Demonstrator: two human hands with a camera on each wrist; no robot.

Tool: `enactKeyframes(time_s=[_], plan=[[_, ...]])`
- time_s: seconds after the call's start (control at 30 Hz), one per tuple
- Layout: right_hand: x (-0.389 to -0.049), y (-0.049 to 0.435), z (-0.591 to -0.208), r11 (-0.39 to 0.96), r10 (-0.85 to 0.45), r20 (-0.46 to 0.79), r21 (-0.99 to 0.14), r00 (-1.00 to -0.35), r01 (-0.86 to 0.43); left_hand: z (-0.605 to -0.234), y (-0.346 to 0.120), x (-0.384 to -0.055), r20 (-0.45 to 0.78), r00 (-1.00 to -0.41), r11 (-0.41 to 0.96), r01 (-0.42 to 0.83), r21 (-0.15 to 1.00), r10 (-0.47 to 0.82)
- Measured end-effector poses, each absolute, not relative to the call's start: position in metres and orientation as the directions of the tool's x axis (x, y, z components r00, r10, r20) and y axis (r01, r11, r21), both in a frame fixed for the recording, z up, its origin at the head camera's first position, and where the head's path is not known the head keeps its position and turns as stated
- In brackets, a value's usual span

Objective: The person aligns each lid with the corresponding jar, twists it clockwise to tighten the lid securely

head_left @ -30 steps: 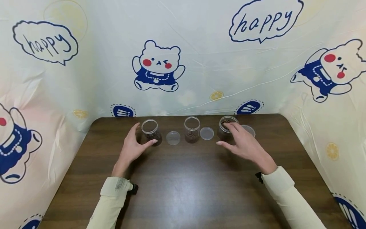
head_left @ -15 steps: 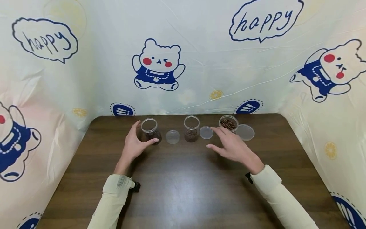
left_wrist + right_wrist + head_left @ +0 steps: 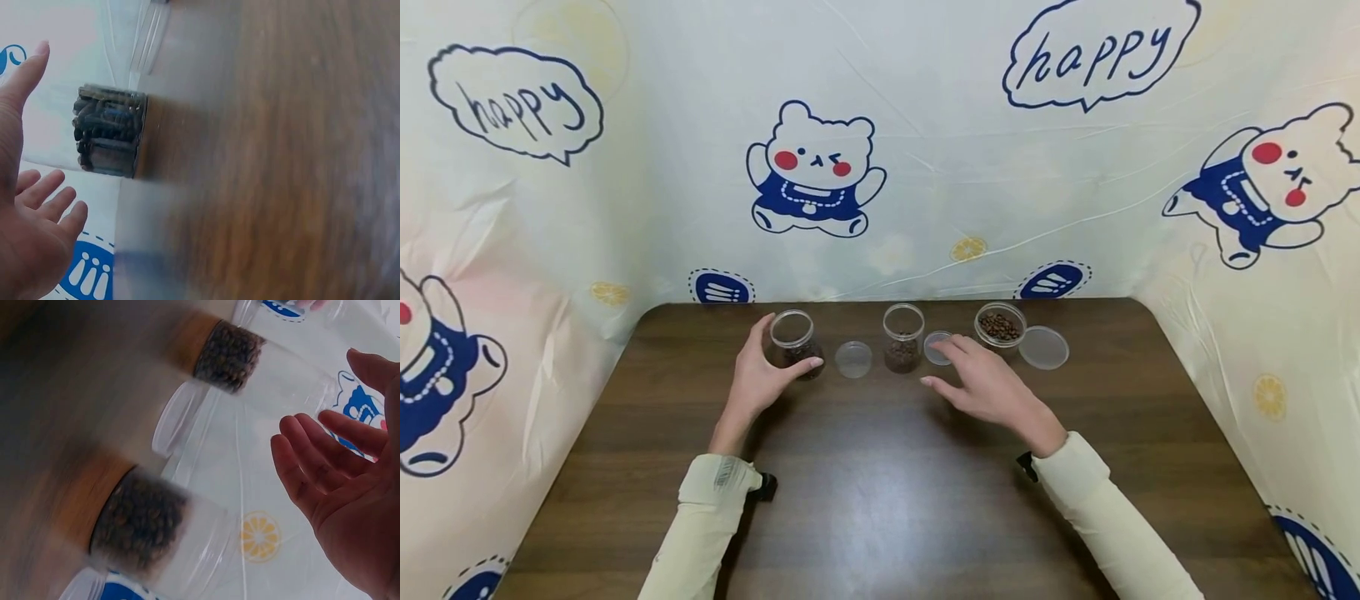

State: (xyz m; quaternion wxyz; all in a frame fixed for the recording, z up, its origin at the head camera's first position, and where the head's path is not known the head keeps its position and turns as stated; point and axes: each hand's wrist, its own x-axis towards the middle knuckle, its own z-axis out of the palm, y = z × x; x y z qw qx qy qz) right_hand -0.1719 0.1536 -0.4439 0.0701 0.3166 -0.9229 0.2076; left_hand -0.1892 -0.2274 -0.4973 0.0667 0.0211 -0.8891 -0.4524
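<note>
Three clear lidless jars stand upright in a row near the table's far edge. My left hand (image 3: 758, 379) spreads its thumb and fingers around the left jar (image 3: 792, 340). In the left wrist view a gap shows between those relaxed fingers and the dark, stick-like pieces (image 3: 111, 131) in the jar. My right hand (image 3: 996, 390) hovers, fingers extended, near the small lid (image 3: 930, 353), partly covering it in the head view. Brown beans partly fill the middle jar (image 3: 903, 346) and the right jar (image 3: 1000, 325). The right wrist view shows that palm holding nothing.
One clear lid (image 3: 853, 359) lies between the left and middle jars. A larger lid (image 3: 1045, 347) lies right of the right jar. Behind the brown wooden table (image 3: 880, 467) hangs a printed cloth (image 3: 925, 167), which also encloses both sides.
My right hand has moved left, from over the right jar to beside the small lid, uncovering the right jar's beans. The left hand has stayed around the left jar, barely shifting.
</note>
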Motion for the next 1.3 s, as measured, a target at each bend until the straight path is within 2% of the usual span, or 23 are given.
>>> enactKeyframes(time_s=[0.43,0.9,1.1,1.3], plan=[[-0.167,0.117,-0.448,0.672,-0.586,0.239,-0.392,-0.774,-0.629,-0.503,-0.219,-0.197,0.135,-0.986,0.525,0.064,0.849,-0.097],[-0.174,0.069,-0.456,0.69,-0.544,0.125,-0.496,-0.83,-0.527,-0.501,-0.221,-0.199,0.141,-0.985,0.499,0.074,0.863,-0.098],[-0.177,0.046,-0.463,0.7,-0.55,0.055,-0.515,-0.834,-0.495,-0.502,-0.22,-0.196,0.171,-0.983,0.514,0.115,0.85,-0.063],[-0.181,0.027,-0.471,0.717,-0.544,0.042,-0.496,-0.838,-0.49,-0.502,-0.22,-0.197,0.183,-0.982,0.506,0.139,0.851,-0.038]])
